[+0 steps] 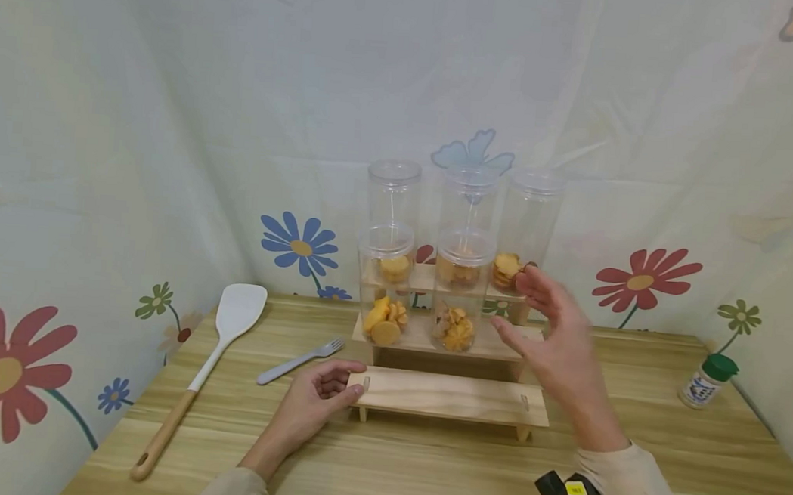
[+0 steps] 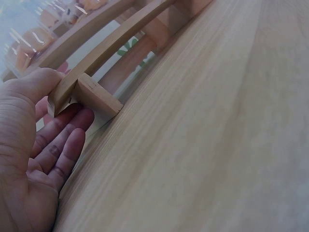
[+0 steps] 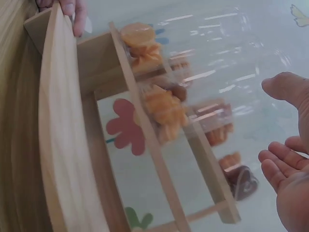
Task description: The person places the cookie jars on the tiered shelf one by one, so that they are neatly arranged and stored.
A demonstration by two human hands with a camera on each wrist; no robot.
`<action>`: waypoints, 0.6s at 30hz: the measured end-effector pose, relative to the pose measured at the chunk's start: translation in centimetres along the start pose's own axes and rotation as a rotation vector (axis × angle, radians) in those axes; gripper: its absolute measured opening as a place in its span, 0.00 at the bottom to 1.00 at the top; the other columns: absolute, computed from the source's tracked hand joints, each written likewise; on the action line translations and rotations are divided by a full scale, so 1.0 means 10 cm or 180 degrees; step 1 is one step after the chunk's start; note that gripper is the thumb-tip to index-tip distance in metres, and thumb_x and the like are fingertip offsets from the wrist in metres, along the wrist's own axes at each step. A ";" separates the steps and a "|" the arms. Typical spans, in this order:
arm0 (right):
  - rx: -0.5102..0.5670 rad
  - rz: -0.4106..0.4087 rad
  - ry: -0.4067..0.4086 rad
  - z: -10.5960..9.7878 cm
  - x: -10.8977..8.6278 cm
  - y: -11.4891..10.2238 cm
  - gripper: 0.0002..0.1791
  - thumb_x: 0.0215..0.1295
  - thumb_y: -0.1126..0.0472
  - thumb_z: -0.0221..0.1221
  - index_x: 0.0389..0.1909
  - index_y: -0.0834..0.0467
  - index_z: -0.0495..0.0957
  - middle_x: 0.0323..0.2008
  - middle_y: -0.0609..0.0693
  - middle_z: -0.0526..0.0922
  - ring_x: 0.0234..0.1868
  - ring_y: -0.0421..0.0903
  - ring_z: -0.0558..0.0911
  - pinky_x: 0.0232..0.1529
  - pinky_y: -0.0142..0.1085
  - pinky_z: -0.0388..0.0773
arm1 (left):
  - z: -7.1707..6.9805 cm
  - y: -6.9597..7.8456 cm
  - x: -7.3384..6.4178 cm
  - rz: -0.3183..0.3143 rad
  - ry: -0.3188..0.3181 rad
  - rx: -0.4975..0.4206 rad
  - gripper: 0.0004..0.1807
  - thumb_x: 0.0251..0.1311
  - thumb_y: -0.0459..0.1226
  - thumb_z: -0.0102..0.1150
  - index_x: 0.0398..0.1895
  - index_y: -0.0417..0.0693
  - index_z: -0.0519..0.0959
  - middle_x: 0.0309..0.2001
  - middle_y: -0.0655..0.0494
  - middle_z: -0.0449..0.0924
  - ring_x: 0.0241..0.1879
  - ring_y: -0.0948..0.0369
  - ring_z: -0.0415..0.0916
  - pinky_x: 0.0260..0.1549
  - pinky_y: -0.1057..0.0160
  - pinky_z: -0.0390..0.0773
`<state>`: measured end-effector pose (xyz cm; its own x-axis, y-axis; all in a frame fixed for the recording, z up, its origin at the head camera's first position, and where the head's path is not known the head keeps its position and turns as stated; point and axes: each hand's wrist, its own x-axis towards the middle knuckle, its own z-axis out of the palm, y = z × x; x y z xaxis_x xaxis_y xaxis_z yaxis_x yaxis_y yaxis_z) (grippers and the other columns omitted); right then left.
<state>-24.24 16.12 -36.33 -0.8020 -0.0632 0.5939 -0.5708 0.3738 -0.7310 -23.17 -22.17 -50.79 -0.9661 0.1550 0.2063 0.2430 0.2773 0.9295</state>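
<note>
A stepped wooden rack [image 1: 452, 395] stands on the table with a low front shelf. My left hand [image 1: 308, 399] holds the left end of that shelf, thumb on top and some fingers curled below in the left wrist view. On the middle shelf are two clear lidded jars, a left jar [image 1: 384, 281] and a right jar [image 1: 460, 297], with cookies at the bottom. Three similar jars stand on the top shelf, including a rear right jar [image 1: 530, 222]. My right hand [image 1: 567, 352], thumb and fingers spread apart, hovers right of the middle shelf, holding nothing.
To the left lie a white spatula [image 1: 239, 313] with a wooden handle and a grey fork [image 1: 301, 361]. A small green-capped shaker [image 1: 705, 381] stands at the far right. A flower-printed curtain [image 1: 311, 83] hangs behind the wood-grain table [image 1: 423, 476].
</note>
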 end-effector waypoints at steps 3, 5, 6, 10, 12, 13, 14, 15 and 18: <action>0.0032 -0.0171 0.0200 -0.16 0.01 0.01 0.45 0.63 0.74 0.78 0.80 0.66 0.70 0.69 0.62 0.80 0.69 0.51 0.79 0.71 0.23 0.70 | 0.01 0.00 0.00 0.0002 -0.0008 -0.0010 0.17 0.72 0.42 0.77 0.61 0.54 0.89 0.46 0.49 0.89 0.46 0.57 0.84 0.49 0.65 0.85; 0.0015 -0.0206 0.0355 -0.27 0.02 0.01 0.45 0.62 0.76 0.77 0.80 0.66 0.71 0.69 0.61 0.81 0.68 0.45 0.80 0.71 0.22 0.71 | 0.01 -0.01 0.00 0.0004 -0.0017 -0.0019 0.17 0.72 0.42 0.77 0.61 0.53 0.89 0.46 0.48 0.89 0.46 0.57 0.84 0.49 0.65 0.85; -0.0009 -0.0182 0.0419 -0.33 0.02 0.02 0.45 0.62 0.76 0.77 0.80 0.65 0.70 0.70 0.60 0.81 0.68 0.42 0.80 0.70 0.22 0.71 | 0.01 -0.01 0.00 -0.0003 -0.0017 -0.0018 0.17 0.72 0.42 0.77 0.61 0.53 0.89 0.46 0.48 0.89 0.46 0.57 0.85 0.49 0.65 0.85; -0.0253 0.0073 0.0617 -0.55 0.04 0.06 0.45 0.67 0.70 0.77 0.82 0.58 0.69 0.72 0.58 0.80 0.66 0.34 0.78 0.68 0.20 0.71 | 0.01 -0.01 -0.01 -0.0016 -0.0004 -0.0018 0.17 0.72 0.41 0.77 0.61 0.52 0.89 0.46 0.48 0.89 0.46 0.57 0.85 0.49 0.65 0.85; -0.0394 0.0285 0.0660 -0.64 0.04 0.11 0.45 0.70 0.64 0.77 0.84 0.55 0.67 0.75 0.56 0.79 0.67 0.35 0.78 0.69 0.21 0.70 | 0.00 -0.01 -0.01 -0.0028 0.0011 -0.0018 0.17 0.72 0.41 0.77 0.61 0.52 0.89 0.46 0.48 0.89 0.47 0.57 0.85 0.49 0.65 0.85; -0.0447 0.0390 0.0673 -0.68 0.05 0.12 0.45 0.72 0.62 0.76 0.85 0.54 0.67 0.76 0.56 0.78 0.68 0.37 0.78 0.70 0.22 0.70 | 0.00 -0.01 -0.01 -0.0030 0.0018 -0.0015 0.17 0.72 0.41 0.77 0.61 0.52 0.89 0.46 0.48 0.89 0.47 0.57 0.85 0.50 0.65 0.85; -0.0502 0.0496 0.0675 -0.71 0.05 0.16 0.45 0.73 0.59 0.76 0.86 0.53 0.66 0.77 0.56 0.77 0.71 0.40 0.78 0.73 0.23 0.69 | 0.00 -0.01 -0.01 -0.0033 0.0021 -0.0017 0.17 0.72 0.41 0.77 0.61 0.52 0.89 0.46 0.48 0.89 0.47 0.57 0.85 0.50 0.65 0.85; -0.0534 0.0588 0.0678 -0.74 0.05 0.19 0.45 0.74 0.57 0.75 0.86 0.52 0.65 0.78 0.55 0.76 0.73 0.44 0.78 0.75 0.26 0.69 | 0.00 -0.01 -0.01 -0.0036 0.0023 -0.0010 0.17 0.72 0.41 0.77 0.61 0.53 0.89 0.46 0.48 0.89 0.47 0.57 0.85 0.50 0.65 0.85; -0.0623 0.0837 0.0620 -0.80 0.03 0.30 0.46 0.76 0.51 0.73 0.88 0.50 0.61 0.82 0.55 0.72 0.79 0.55 0.74 0.81 0.36 0.66 | 0.01 0.01 0.00 -0.0040 0.0012 0.0006 0.17 0.72 0.42 0.77 0.61 0.53 0.89 0.46 0.49 0.89 0.47 0.56 0.86 0.50 0.65 0.85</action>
<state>-24.80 24.67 -35.67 -0.8575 0.2285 0.4610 -0.2904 0.5249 -0.8001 -23.17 -22.08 -50.75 -0.9694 0.1480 0.1959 0.2311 0.2808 0.9315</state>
